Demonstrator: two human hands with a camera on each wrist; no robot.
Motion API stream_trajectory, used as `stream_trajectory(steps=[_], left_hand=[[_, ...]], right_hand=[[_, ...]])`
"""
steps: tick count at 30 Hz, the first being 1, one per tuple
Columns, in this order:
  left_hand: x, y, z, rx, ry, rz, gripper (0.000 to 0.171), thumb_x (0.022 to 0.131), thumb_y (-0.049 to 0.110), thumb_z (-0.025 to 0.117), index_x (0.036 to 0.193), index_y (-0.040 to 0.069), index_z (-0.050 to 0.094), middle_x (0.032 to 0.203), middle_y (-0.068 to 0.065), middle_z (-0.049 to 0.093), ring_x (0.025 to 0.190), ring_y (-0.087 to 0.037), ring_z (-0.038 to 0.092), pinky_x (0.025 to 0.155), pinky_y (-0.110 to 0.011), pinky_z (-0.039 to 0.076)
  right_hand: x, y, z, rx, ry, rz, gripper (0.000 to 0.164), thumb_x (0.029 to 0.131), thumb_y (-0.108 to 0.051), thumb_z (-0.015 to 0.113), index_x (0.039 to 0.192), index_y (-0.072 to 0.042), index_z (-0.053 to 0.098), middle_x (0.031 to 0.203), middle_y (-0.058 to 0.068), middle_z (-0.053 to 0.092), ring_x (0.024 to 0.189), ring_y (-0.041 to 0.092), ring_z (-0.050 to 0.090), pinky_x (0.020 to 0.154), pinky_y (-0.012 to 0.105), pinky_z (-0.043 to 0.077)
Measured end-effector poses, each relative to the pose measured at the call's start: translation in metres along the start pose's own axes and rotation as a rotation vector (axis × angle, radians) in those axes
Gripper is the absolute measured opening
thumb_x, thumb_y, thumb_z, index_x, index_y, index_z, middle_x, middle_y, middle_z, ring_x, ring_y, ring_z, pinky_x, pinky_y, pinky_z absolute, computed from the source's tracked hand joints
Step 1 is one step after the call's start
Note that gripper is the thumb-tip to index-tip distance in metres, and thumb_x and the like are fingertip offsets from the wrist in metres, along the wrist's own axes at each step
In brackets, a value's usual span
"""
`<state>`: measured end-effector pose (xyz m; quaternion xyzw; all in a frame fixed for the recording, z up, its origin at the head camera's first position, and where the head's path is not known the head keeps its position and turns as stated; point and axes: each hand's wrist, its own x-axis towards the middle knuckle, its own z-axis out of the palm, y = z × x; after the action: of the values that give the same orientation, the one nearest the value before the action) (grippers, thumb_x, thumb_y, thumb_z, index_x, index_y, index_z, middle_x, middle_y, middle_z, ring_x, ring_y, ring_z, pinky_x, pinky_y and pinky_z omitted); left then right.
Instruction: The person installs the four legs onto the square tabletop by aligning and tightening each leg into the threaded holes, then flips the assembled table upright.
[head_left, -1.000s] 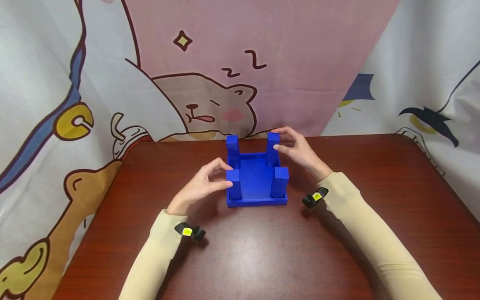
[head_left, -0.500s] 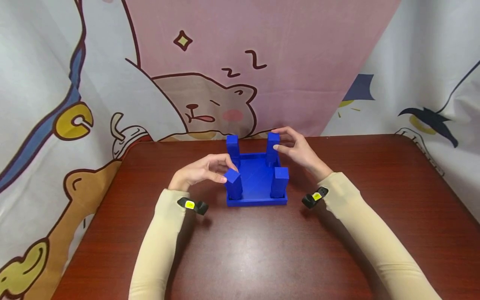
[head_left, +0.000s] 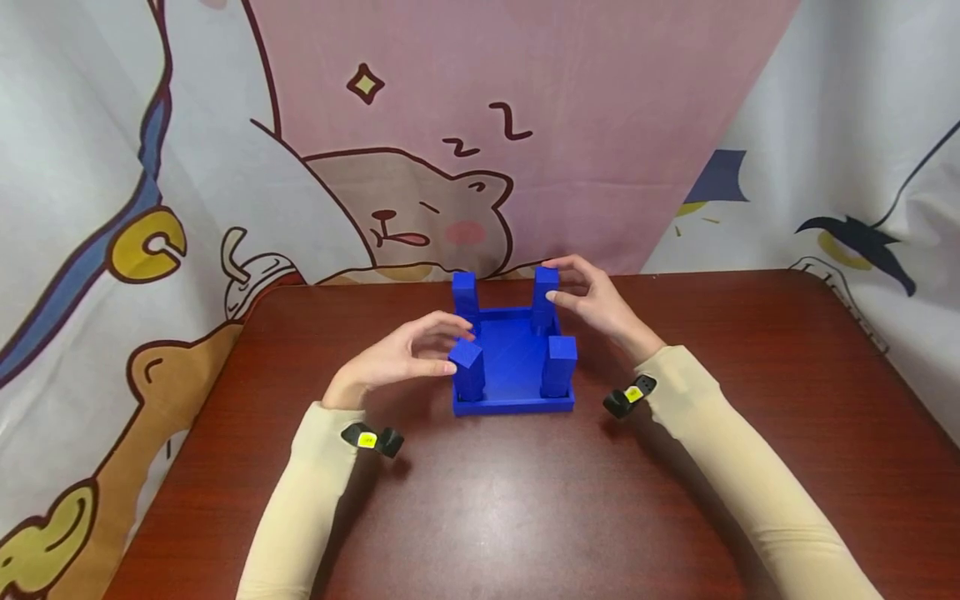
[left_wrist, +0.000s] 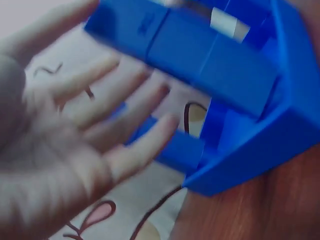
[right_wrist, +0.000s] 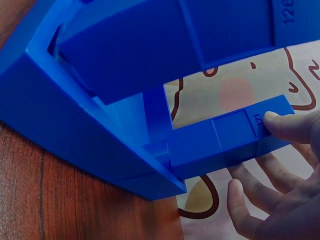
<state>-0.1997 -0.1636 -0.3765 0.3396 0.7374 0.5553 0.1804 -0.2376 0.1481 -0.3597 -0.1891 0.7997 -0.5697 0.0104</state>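
Note:
A square blue tray [head_left: 517, 407] with a low rim sits on the table, a blue square post upright at each corner. My left hand [head_left: 401, 354] is beside the front left post [head_left: 470, 379], which is turned askew to the rim. In the left wrist view its fingers are spread and fairly straight, thumb right at the post's top end. Thumb and fingers of my right hand [head_left: 596, 304] pinch the back right post [right_wrist: 230, 131] near its top; the number 121 shows under the thumb. Front right post [head_left: 559, 367] and back left post [head_left: 465, 293] stand untouched.
The reddish-brown wooden table [head_left: 495, 508] extends around the tray. A printed curtain [head_left: 600, 125] with cartoon animals hangs directly behind the table's back edge. Each wrist wears a black camera band [head_left: 372, 439].
The left hand turned the front left post from square to askew, then its fingers loosened and the wrist drew back toward the lower left. The right hand kept its place.

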Motion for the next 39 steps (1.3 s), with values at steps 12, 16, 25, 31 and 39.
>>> stream_trajectory(steps=[12,16,25,31,39], left_hand=[[-0.008,0.02,0.043,-0.014,0.497,-0.081,0.035,0.075,-0.002,0.08,0.1,-0.005,0.057,0.093,-0.014,0.061,0.086,-0.025,0.06,0.078,-0.029,0.052],[-0.008,0.023,0.045,0.008,0.48,-0.062,0.031,0.077,-0.002,0.078,0.102,-0.003,0.06,0.096,-0.015,0.063,0.089,-0.026,0.061,0.082,-0.035,0.051],[-0.005,0.019,0.039,0.004,0.331,-0.002,0.029,0.083,-0.01,0.06,0.111,-0.004,0.064,0.107,-0.015,0.064,0.094,-0.029,0.063,0.082,-0.032,0.051],[-0.001,0.001,0.021,-0.04,0.121,0.012,0.034,0.089,-0.006,0.049,0.118,0.001,0.065,0.12,-0.012,0.062,0.115,-0.023,0.055,0.095,-0.04,0.044],[0.006,-0.016,0.008,-0.09,0.022,0.004,0.042,0.089,-0.007,0.036,0.117,0.005,0.065,0.123,-0.015,0.06,0.124,-0.022,0.048,0.103,-0.042,0.034]], right_hand=[[0.0,-0.002,0.001,0.008,0.011,0.005,0.04,0.09,0.003,0.063,0.129,0.006,0.052,0.12,0.03,0.057,0.11,0.04,0.056,0.08,0.028,0.05],[0.0,-0.002,0.002,0.006,0.014,0.007,0.04,0.09,0.003,0.063,0.129,0.005,0.052,0.12,0.029,0.058,0.11,0.04,0.056,0.081,0.03,0.049],[0.0,-0.001,0.002,0.019,0.023,-0.019,0.04,0.089,0.005,0.062,0.128,0.008,0.052,0.12,0.03,0.057,0.11,0.041,0.055,0.079,0.025,0.049],[-0.001,0.0,0.002,0.016,0.026,-0.006,0.04,0.09,0.005,0.062,0.129,0.007,0.051,0.121,0.029,0.056,0.111,0.041,0.055,0.08,0.026,0.049],[-0.002,0.0,0.002,0.005,0.017,-0.005,0.041,0.09,0.004,0.063,0.129,0.006,0.051,0.12,0.028,0.057,0.11,0.04,0.056,0.079,0.025,0.05]])
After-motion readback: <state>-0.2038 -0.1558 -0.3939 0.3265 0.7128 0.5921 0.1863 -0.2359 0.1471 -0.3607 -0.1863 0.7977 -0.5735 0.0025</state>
